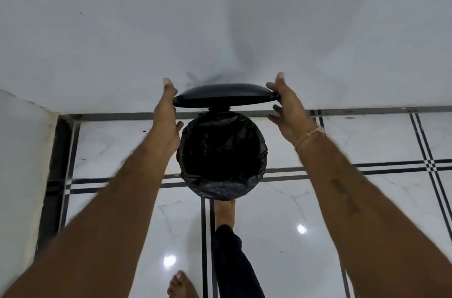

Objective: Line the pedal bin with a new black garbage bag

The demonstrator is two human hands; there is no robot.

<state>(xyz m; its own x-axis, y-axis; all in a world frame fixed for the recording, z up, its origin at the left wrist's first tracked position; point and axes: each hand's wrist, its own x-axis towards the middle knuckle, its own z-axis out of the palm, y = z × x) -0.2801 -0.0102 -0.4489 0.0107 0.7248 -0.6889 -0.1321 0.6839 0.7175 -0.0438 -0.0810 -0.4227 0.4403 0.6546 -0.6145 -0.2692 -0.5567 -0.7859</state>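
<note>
A round pedal bin stands on the floor against the white wall, its black lid (pixel 226 96) raised upright. A black garbage bag (pixel 221 156) fills the bin's mouth and folds down over the rim all round. My left hand (pixel 168 114) touches the lid's left edge with fingers stretched up. My right hand (pixel 287 109) holds the lid's right edge between thumb and fingers. A bare foot (pixel 225 211) reaches under the bin's front, where the pedal is hidden.
White marble floor tiles (pixel 318 212) with black stripe lines spread around the bin. A white wall (pixel 220 16) rises right behind it, and another wall (pixel 22 151) closes the left side. My other bare foot (pixel 182 284) stands near the bottom edge.
</note>
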